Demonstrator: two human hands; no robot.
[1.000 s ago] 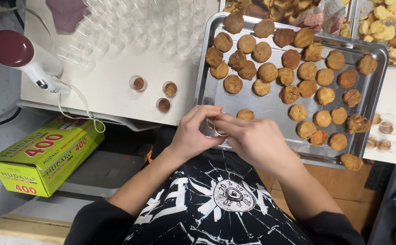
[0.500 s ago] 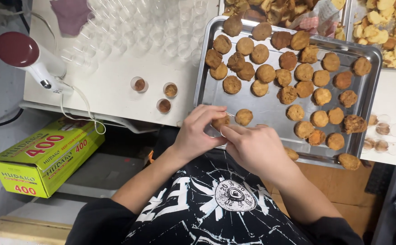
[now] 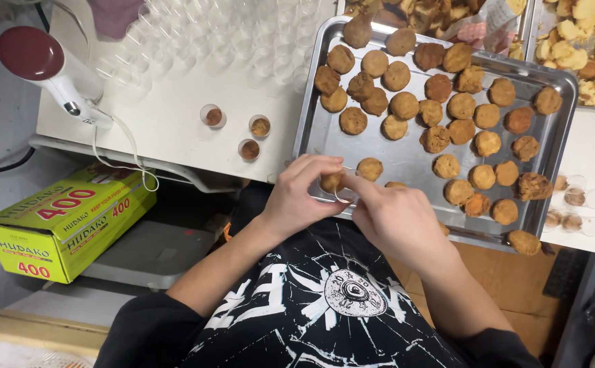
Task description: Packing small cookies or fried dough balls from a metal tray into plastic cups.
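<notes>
A metal tray (image 3: 406,160) rests on the white counter, holding several round brown fried balls (image 3: 436,138). At the tray's near left corner my left hand (image 3: 301,194) pinches one brown ball (image 3: 331,181) between thumb and fingers. My right hand (image 3: 393,218) meets it from the right, its fingertips on a small clear plastic cup (image 3: 344,195) just under that ball. The cup is mostly hidden by my fingers.
Three small filled cups (image 3: 249,148) stand left of the tray, behind them rows of empty clear cups (image 3: 229,37). A red-capped white device (image 3: 52,68) with a cord sits far left, above a yellow-green box (image 3: 66,221). More filled cups (image 3: 573,197) sit right of the tray.
My hands have stayed at the tray's near left corner, working together on one ball; the ball now shows more plainly between my left fingers. Nothing else moved.
</notes>
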